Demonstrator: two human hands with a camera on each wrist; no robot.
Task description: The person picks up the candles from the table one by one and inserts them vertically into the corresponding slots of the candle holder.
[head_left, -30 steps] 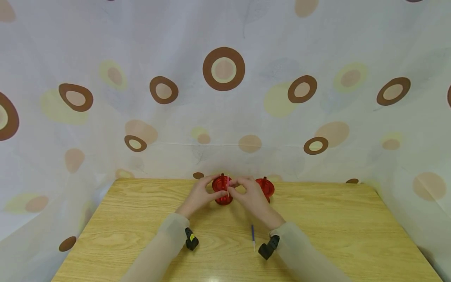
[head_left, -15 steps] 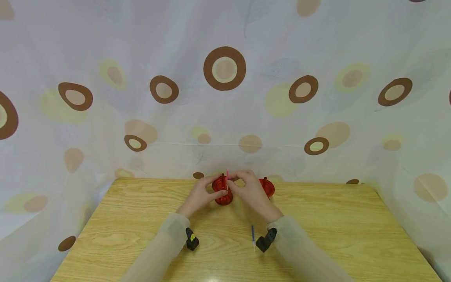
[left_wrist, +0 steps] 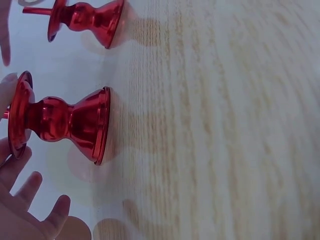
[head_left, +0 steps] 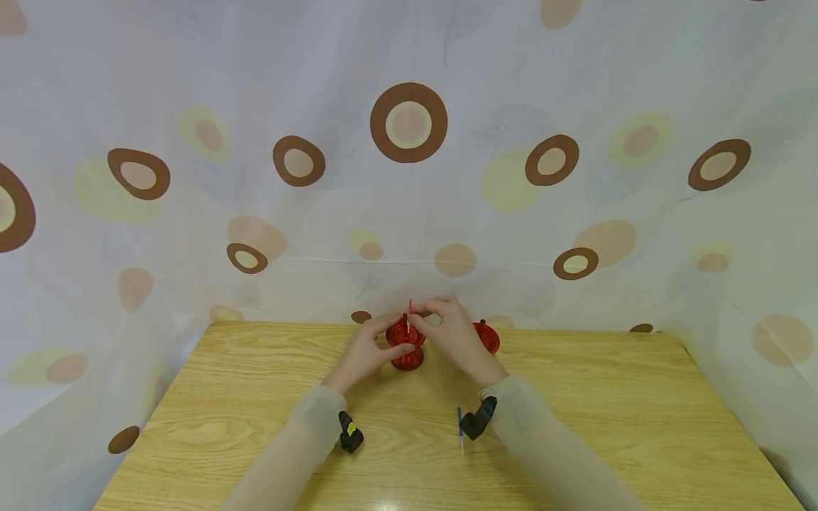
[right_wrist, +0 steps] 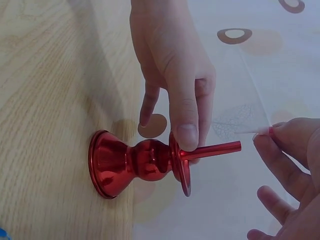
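A shiny red candlestick (head_left: pixel 407 360) with a dish and a thin upright tube stands on the table. My left hand (head_left: pixel 366 353) pinches the dish's rim between thumb and fingers, as the right wrist view shows. In my right hand (head_left: pixel 455 333) a slim pink candle-like stick (head_left: pixel 410 305) is pinched by thumb and forefinger. Its thin white end (right_wrist: pixel 247 132) points down, close above the tube's top (right_wrist: pixel 235 146) and apart from it in the right wrist view. To the right stands a second red candlestick (head_left: pixel 488 339), partly behind my right hand.
A blue stick (head_left: pixel 461 422) with a white end lies on the wooden table (head_left: pixel 594 419) beside the right wrist's camera (head_left: pixel 478 419). A patterned cloth (head_left: pixel 409 213) hangs right behind the table's back edge and along both sides.
My right hand has risen and shifted slightly left with the pink stick, from in front of the candlestick's tube to above it. The left hand stays on the dish.
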